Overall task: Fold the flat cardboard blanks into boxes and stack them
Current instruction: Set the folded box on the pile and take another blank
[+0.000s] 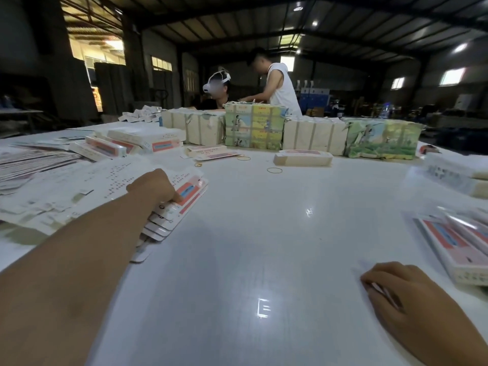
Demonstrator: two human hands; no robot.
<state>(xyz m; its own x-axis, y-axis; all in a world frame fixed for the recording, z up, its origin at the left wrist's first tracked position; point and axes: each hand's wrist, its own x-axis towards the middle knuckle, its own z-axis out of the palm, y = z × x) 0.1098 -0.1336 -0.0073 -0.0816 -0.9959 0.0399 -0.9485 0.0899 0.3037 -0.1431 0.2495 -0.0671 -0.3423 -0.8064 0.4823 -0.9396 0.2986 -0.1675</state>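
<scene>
A fanned pile of flat cardboard blanks (182, 204), white with pink and blue print, lies at the left of the white table (264, 247). My left hand (153, 187) reaches out over the pile, and its fingertips curl down onto the top blank. My right hand (401, 294) rests on the table near the front right, its fingers loosely bent and nothing in them. Folded boxes (456, 241) with the same pink and blue print are stacked at the right edge, just beyond my right hand.
More folded boxes (137, 143) and spread blanks (34, 159) lie at the far left. Wrapped bundles (253, 126) line the back of the table. A short stack (303, 157) and loose rubber bands (274, 170) lie mid-table. Two people (280, 85) stand behind the bundles.
</scene>
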